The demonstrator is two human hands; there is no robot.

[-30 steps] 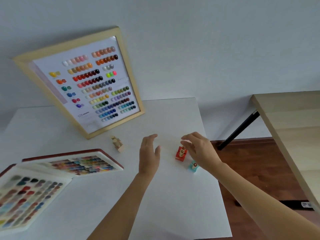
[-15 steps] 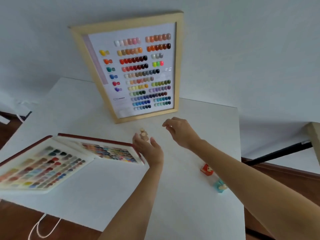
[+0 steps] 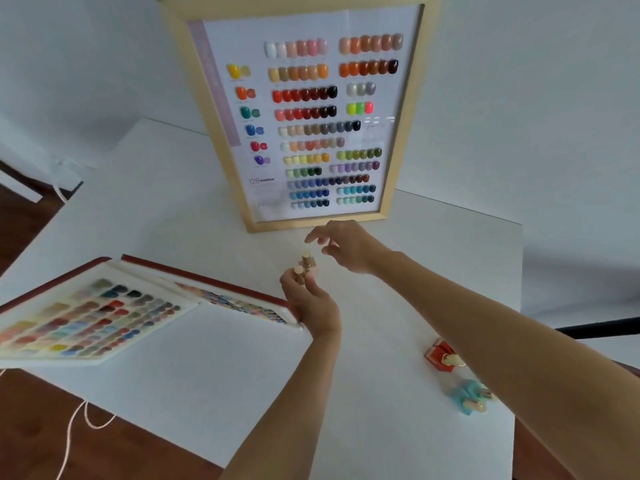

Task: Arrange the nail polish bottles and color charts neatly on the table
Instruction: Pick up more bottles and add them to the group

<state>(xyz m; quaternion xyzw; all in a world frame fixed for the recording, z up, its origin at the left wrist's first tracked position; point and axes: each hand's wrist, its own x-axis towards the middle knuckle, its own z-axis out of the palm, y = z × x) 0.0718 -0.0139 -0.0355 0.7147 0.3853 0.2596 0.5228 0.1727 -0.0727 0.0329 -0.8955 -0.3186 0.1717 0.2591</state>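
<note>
Two beige nail polish bottles stand close together mid-table. My left hand [image 3: 310,303] is shut on the nearer beige bottle [image 3: 298,273]. The farther beige bottle [image 3: 307,260] stands just behind it. My right hand [image 3: 343,247] hovers beside that bottle with fingers spread, holding nothing. A red bottle [image 3: 438,355] and a teal bottle [image 3: 465,396] lie to the right, partly hidden by my right forearm. A wooden framed color chart [image 3: 311,116] leans on the wall. An open color chart book [image 3: 86,313] lies at the left.
The white table [image 3: 207,375] has its front edge close below and its right edge near the red and teal bottles. A white cord [image 3: 74,431] hangs over the wooden floor at lower left. A black leg [image 3: 602,329] shows at right.
Both hands have moved left and away from the red bottle to the beige bottles. My left hand has closed on one. The view has swung left.
</note>
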